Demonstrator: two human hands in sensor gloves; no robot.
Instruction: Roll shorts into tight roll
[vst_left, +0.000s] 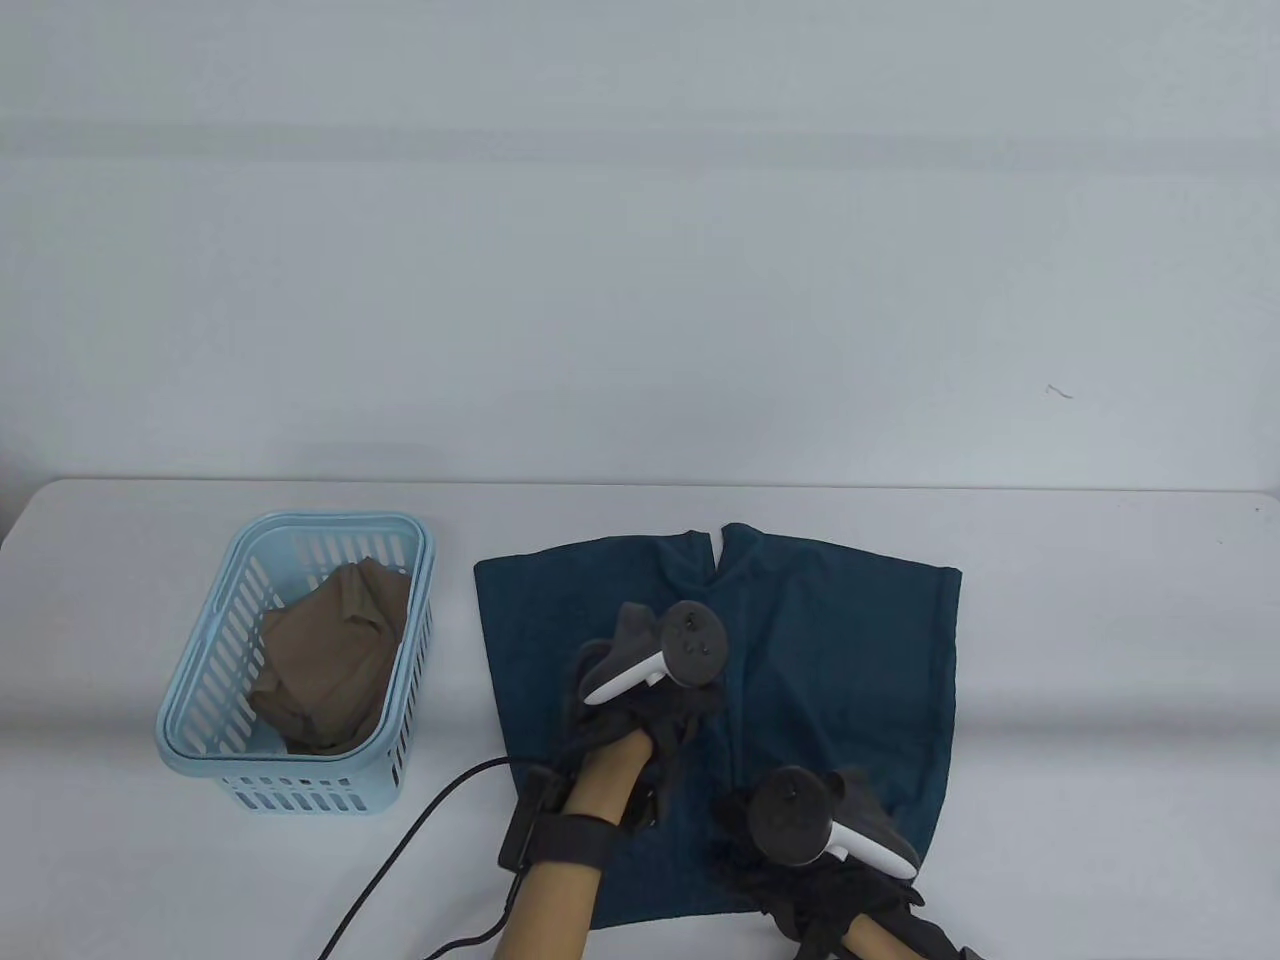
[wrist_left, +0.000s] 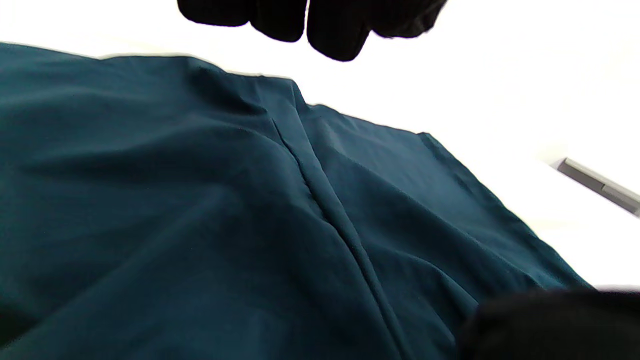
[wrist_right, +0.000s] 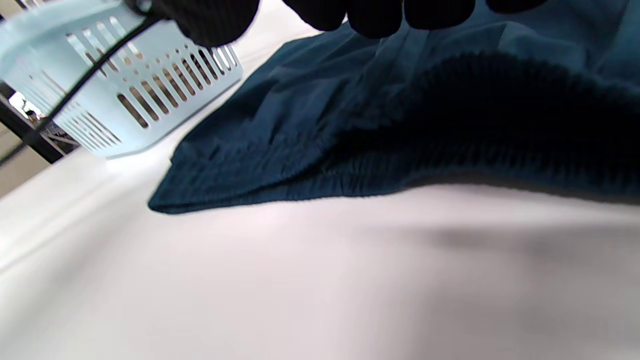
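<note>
The table (vst_left: 1080, 620) lies bare to the right of the shorts (vst_left: 840, 640) and behind them. On the left a blue basket (vst_left: 200, 745) stands near the shorts, with a narrow strip of table between, and a black cable (vst_left: 400, 850) crosses the near-left surface.

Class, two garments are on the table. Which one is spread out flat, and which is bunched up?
The dark teal shorts lie spread flat on the table under both hands. The tan garment sits crumpled inside the light blue basket.

Left grip (vst_left: 655, 700) reaching forward, right grip (vst_left: 800, 850) low, fingers curled
</note>
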